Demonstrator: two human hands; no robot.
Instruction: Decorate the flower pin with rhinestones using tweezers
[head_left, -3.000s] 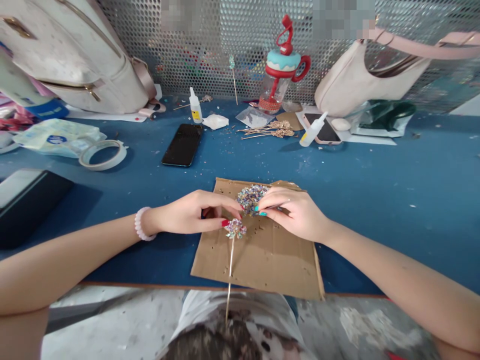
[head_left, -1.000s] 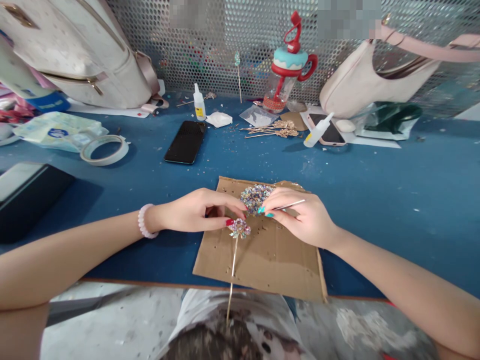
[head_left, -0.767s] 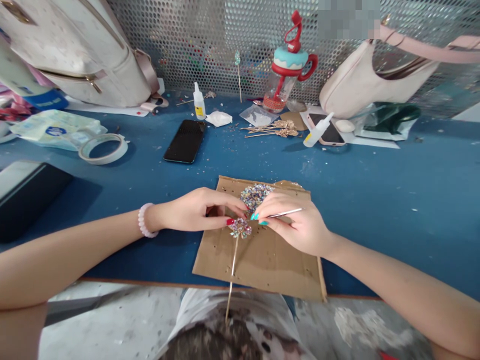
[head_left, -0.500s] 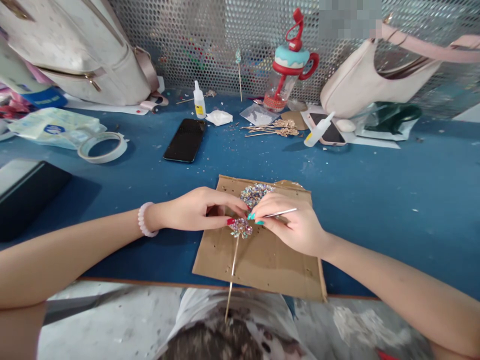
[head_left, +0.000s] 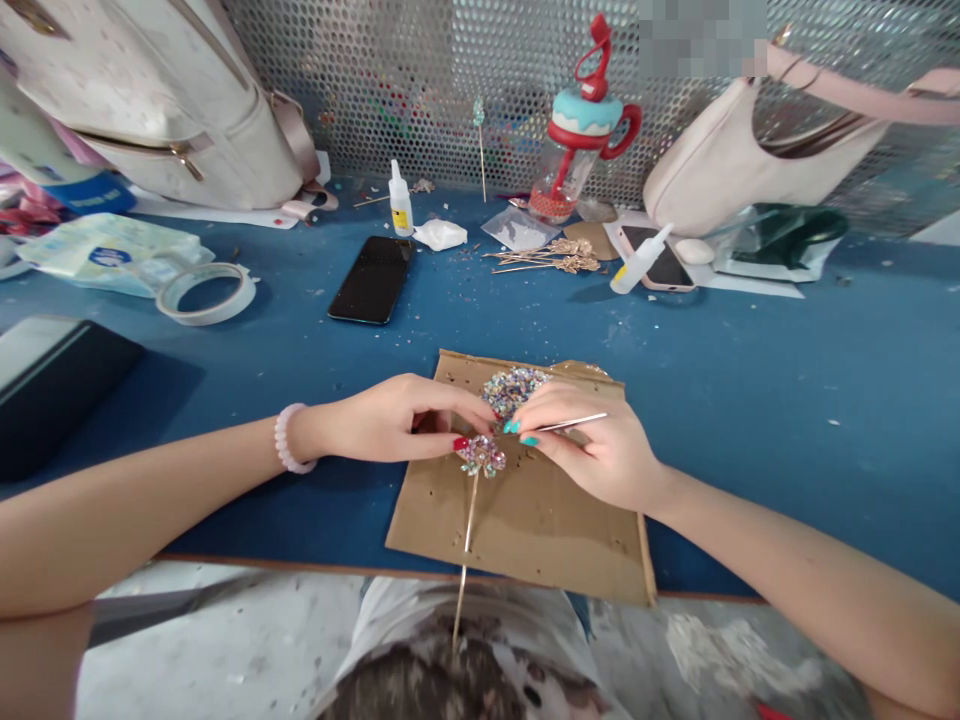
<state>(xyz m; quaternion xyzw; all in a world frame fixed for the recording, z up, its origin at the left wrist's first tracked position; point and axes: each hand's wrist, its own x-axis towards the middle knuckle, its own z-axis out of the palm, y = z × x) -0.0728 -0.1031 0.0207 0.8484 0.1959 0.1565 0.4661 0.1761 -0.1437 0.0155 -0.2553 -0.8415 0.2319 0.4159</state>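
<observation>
My left hand (head_left: 420, 420) pinches the edge of a rhinestone-covered hair stick (head_left: 481, 456) between thumb and fingers. The stick's thin gold shaft (head_left: 469, 525) points toward me and reaches past the table edge. My right hand (head_left: 592, 440) is closed on slim metal tweezers (head_left: 574, 423), whose tips lie close to the jewelled head. Behind both hands is a pile of loose, many-coloured rhinestones (head_left: 514, 388) on a cardboard sheet (head_left: 517, 530). Whether the tweezers grip a stone is too small to tell.
A black phone (head_left: 372, 280), glue bottles (head_left: 400, 200) and several gold hair sticks (head_left: 551, 257) lie farther back. A tape roll (head_left: 206, 295) and a black box (head_left: 60, 390) are at left. Bags (head_left: 750, 150) and a lidded cup (head_left: 577, 135) stand by the perforated metal screen.
My right hand and the tweezers have moved slightly to the right, away from the jewelled head. My left hand keeps its hold on the hair stick.
</observation>
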